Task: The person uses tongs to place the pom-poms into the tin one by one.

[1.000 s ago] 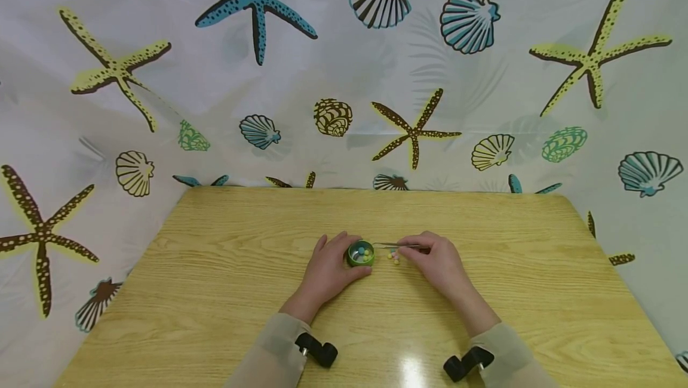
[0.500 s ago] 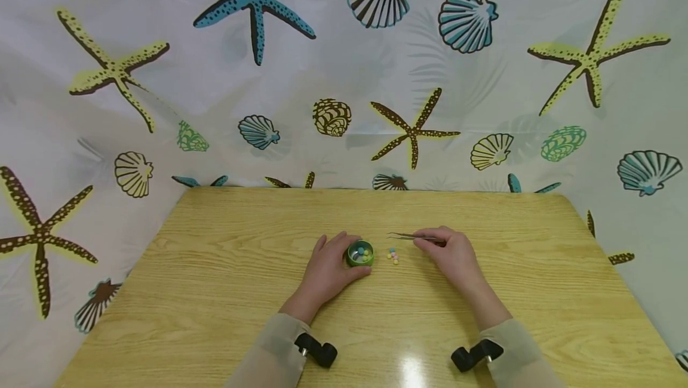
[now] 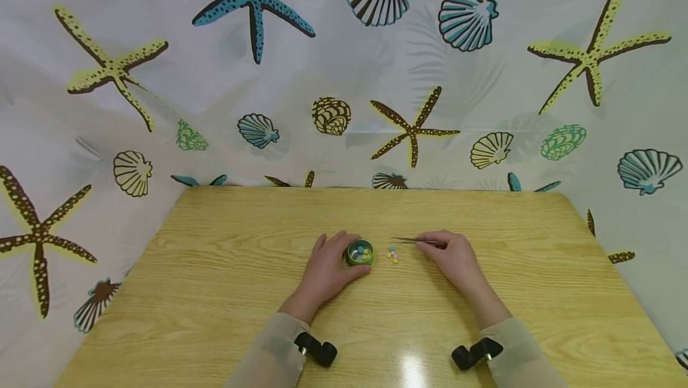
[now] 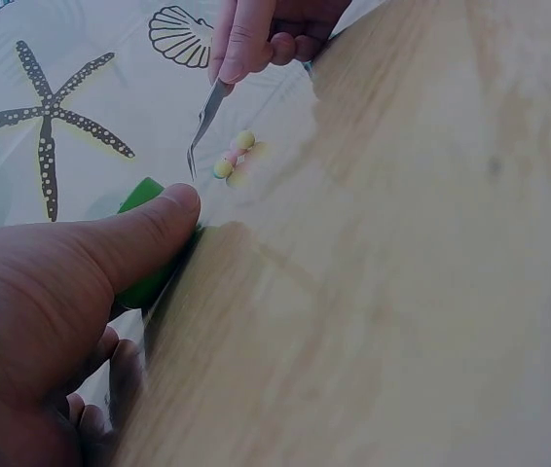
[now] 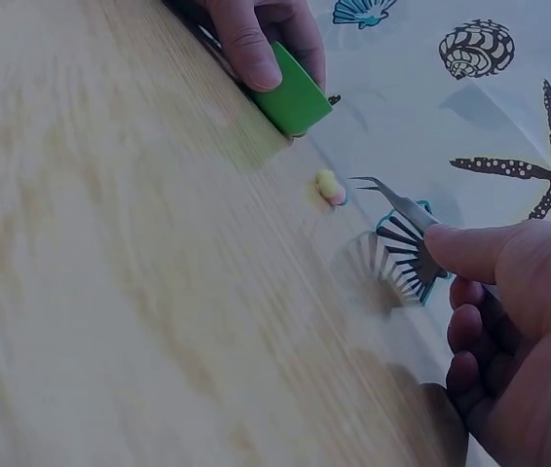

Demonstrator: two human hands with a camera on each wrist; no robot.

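Observation:
Around a small green cup (image 3: 353, 261) curve the thumb and fingers of my left hand (image 3: 326, 268), holding it on the table. Several blue and yellow beads (image 3: 365, 252) lie inside the cup. My right hand (image 3: 452, 259) pinches a pair of tweezers (image 3: 405, 240) whose thin bent tips point left. In the right wrist view the tweezers (image 5: 404, 206) have their tips apart, with nothing between them. Just below and left of the tips, a little pile of pastel beads (image 3: 395, 256) in yellow, pink and blue lies on the wood, right of the cup.
The wooden table (image 3: 226, 292) runs back to a pale cloth (image 3: 301, 77) printed with starfish and shells, which also hangs at both sides. Black camera mounts (image 3: 317, 350) sit on both wrists.
My right hand has drawn the tweezers away from the cup's rim to the right, first rising slightly, then lowering a little. My left hand stays on the cup.

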